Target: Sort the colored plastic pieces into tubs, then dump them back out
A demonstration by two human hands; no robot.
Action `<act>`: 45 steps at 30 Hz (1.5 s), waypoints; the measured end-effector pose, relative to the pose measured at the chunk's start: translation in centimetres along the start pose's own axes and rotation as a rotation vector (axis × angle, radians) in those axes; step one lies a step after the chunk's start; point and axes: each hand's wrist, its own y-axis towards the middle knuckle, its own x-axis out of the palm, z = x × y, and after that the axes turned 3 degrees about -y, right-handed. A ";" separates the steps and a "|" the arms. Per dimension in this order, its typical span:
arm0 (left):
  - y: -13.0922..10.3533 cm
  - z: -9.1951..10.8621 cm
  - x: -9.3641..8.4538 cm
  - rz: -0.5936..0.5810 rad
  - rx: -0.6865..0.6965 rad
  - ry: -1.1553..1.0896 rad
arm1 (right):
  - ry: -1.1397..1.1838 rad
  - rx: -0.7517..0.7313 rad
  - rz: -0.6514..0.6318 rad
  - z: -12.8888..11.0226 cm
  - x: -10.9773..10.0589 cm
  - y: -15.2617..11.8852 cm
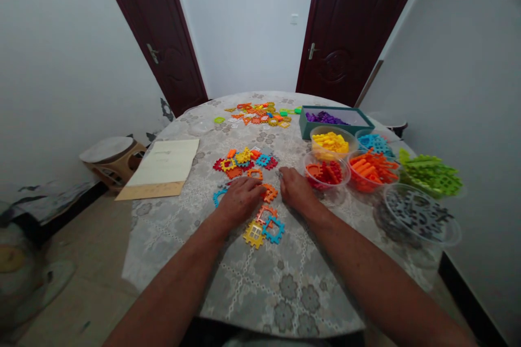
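Observation:
Plastic interlocking pieces lie on the patterned tablecloth. My left hand point(243, 195) rests over part of them, fingers bent toward an orange piece point(269, 193); what is under the fingers is hidden. My right hand point(295, 187) is just right of that piece, its fingers curled together near a small grey bit, too small to make out. Nearer to me lie a yellow window piece point(254, 234), a blue square frame point(274, 229) and a salmon piece point(266, 212). A blue piece point(218, 197) shows left of my left hand. Beyond my hands is a mixed pile point(244, 158).
On the right stand clear bowls of yellow point(330, 142), red point(325, 172), orange point(372, 167), blue point(375, 143), green point(433, 173) and grey pieces point(419, 214). A green box point(307, 129) holds purple pieces. An open notebook point(165, 162) lies left; another pile point(258, 114) is farther back.

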 end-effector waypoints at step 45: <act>-4.1 1.3 -0.6 0.320 -0.293 -0.171 | 0.569 -0.090 0.322 0.4 1.3 0.1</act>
